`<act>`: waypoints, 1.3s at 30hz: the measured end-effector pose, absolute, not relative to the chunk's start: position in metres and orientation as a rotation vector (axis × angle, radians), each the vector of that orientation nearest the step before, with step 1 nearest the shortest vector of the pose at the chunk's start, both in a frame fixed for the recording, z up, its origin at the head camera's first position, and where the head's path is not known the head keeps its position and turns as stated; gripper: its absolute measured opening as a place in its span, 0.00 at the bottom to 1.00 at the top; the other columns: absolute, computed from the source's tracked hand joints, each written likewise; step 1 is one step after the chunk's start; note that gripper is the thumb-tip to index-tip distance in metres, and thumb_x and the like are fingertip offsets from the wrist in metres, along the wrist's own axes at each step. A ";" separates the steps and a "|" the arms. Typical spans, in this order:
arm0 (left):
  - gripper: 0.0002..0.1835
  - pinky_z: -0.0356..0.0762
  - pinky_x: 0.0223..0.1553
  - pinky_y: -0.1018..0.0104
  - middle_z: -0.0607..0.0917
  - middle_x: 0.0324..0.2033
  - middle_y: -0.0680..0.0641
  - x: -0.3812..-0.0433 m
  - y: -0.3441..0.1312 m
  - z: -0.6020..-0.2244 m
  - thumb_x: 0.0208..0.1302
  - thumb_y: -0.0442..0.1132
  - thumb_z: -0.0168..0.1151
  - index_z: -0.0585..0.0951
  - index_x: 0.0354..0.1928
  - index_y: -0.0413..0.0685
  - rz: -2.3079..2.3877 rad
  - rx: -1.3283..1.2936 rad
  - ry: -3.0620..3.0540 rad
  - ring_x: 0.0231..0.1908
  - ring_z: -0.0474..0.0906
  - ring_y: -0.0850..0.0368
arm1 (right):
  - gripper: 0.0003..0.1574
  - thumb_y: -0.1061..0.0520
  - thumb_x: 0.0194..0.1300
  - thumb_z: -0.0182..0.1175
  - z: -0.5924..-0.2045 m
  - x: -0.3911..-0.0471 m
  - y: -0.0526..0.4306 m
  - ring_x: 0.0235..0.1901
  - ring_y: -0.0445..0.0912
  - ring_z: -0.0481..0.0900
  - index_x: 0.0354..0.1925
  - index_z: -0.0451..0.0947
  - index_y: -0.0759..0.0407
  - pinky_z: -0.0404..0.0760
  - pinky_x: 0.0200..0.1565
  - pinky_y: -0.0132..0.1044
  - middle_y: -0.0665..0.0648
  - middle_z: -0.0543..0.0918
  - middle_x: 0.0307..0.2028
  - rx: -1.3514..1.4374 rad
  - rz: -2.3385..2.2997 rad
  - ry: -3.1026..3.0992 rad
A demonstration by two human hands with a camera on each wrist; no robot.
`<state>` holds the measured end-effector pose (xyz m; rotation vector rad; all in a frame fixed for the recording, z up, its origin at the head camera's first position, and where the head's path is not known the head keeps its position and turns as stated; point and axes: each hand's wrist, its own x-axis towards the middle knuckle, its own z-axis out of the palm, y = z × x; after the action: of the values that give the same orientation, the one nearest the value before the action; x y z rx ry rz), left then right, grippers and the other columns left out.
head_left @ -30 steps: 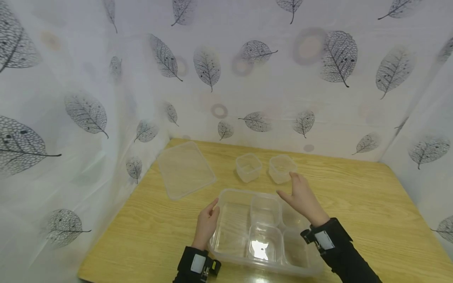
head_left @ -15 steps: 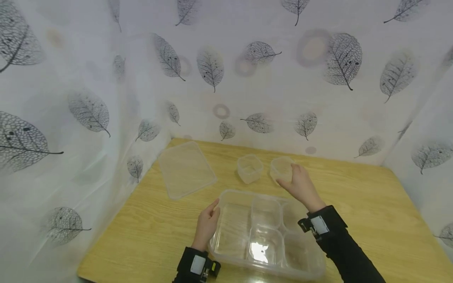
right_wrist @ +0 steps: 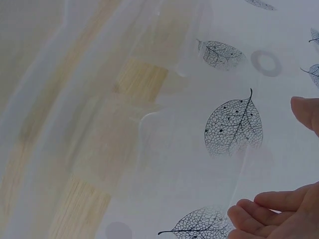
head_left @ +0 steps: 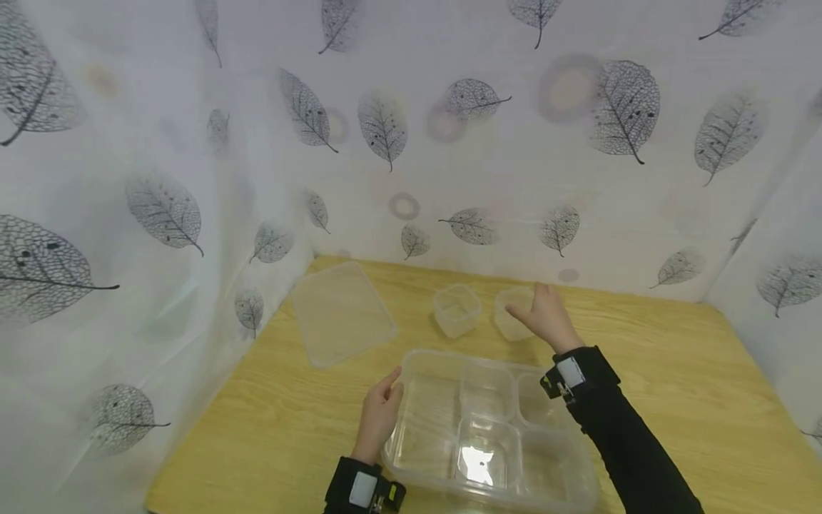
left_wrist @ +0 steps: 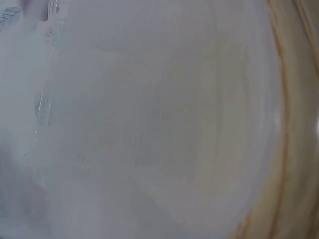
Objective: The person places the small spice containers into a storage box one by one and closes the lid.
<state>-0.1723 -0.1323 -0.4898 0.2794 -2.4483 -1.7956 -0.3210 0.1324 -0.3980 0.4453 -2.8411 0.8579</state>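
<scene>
A large clear plastic box (head_left: pixel 427 417) stands at the front of the table, with several small clear square containers (head_left: pixel 489 391) inside. My left hand (head_left: pixel 377 417) is at its left rim, fingers fairly straight against the side. The left wrist view is mostly filled by the box's cloudy wall (left_wrist: pixel 149 124). Two more small containers stand behind the box: a left one (head_left: pixel 457 311) and a right one (head_left: pixel 510 325). My right hand (head_left: pixel 546 318) is at the right one, thumb overlapping its front and fingers by its right side. In the right wrist view, thumb and fingers (right_wrist: pixel 279 201) are spread apart.
A flat translucent lid (head_left: pixel 343 314) lies at the back left of the wooden table (head_left: pixel 270 428). Leaf-print curtains (head_left: pixel 475 164) hang behind the table and on both sides.
My right hand has moved away from me, from in front of the right small container to its right side. My left hand stays at the box's left rim.
</scene>
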 end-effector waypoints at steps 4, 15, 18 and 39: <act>0.18 0.57 0.09 0.74 0.61 0.11 0.52 -0.172 -0.132 -0.490 0.56 0.43 0.43 0.66 0.51 0.53 -1.790 0.287 -2.443 0.09 0.55 0.64 | 0.52 0.42 0.45 0.53 -0.404 -0.330 0.133 0.47 0.65 0.50 0.49 0.47 0.83 0.52 0.47 0.51 0.79 0.53 0.46 0.420 0.829 -2.896; 0.19 0.63 0.13 0.72 0.69 0.17 0.46 -0.174 -0.127 -0.490 0.55 0.45 0.44 0.65 0.51 0.55 -1.861 0.304 -2.430 0.12 0.61 0.62 | 0.58 0.36 0.42 0.52 -0.431 -0.341 0.138 0.46 0.66 0.50 0.50 0.46 0.83 0.53 0.45 0.51 0.79 0.53 0.46 0.431 0.662 -2.991; 0.19 0.64 0.15 0.72 0.72 0.23 0.47 -0.174 -0.127 -0.491 0.56 0.45 0.44 0.66 0.50 0.54 -1.844 0.280 -2.423 0.15 0.62 0.62 | 0.58 0.35 0.41 0.52 -0.438 -0.341 0.139 0.45 0.66 0.52 0.49 0.47 0.83 0.54 0.45 0.51 0.79 0.55 0.45 0.433 0.612 -2.963; 0.18 0.57 0.11 0.75 0.59 0.13 0.53 -0.169 -0.132 -0.480 0.56 0.40 0.44 0.66 0.50 0.47 -1.768 0.258 -2.428 0.09 0.54 0.66 | 0.58 0.34 0.38 0.52 -0.480 -0.343 0.133 0.43 0.67 0.54 0.46 0.52 0.84 0.53 0.45 0.51 0.79 0.57 0.43 0.375 0.579 -2.823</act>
<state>-0.1689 -0.1316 -0.4798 0.2583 -2.4283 -1.7680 -0.3428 0.1333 -0.4804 0.3748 -2.8231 0.5787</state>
